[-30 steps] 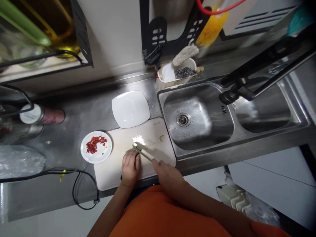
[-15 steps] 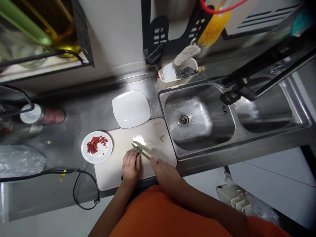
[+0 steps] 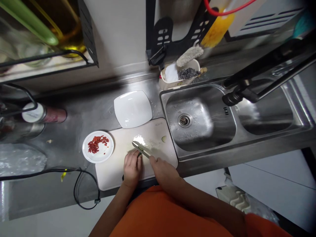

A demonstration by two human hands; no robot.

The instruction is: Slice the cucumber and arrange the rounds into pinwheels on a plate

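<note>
A narrow-bladed knife (image 3: 145,153) is gripped by its handle in the right hand (image 3: 163,169), the fingers being closed around it. A dark green vegetable (image 3: 139,154) is pressed to the board under the curled fingers of the left hand (image 3: 132,167); most of it is hidden, with only its two ends being shown. The blade is slanted across the far end, and a green piece is seen against its flat. Whether the edge has entered the vegetable cannot be told.

The work is held near the middle of a pale cutting board (image 3: 111,177), toward its near edge, close to the person's body. Board surface is left between the left hand and the left edge, and more beyond the knife tip, where light is reflected. A green slice (image 3: 164,139) is placed near the right edge, well apart from the blade. That edge is set just beside the rim of the sink (image 3: 212,113). The far edge is met by a white squarish plate (image 3: 133,109), and the far left corner is covered by a round white plate (image 3: 98,158) bearing red pieces (image 3: 95,144). The near left corner is approached by a looped black cable (image 3: 74,194).

A small mark (image 3: 158,124) is printed in the board's far right corner, too small to be read. The pink label of a white-lidded canister (image 3: 55,115) cannot be made out either.
</note>
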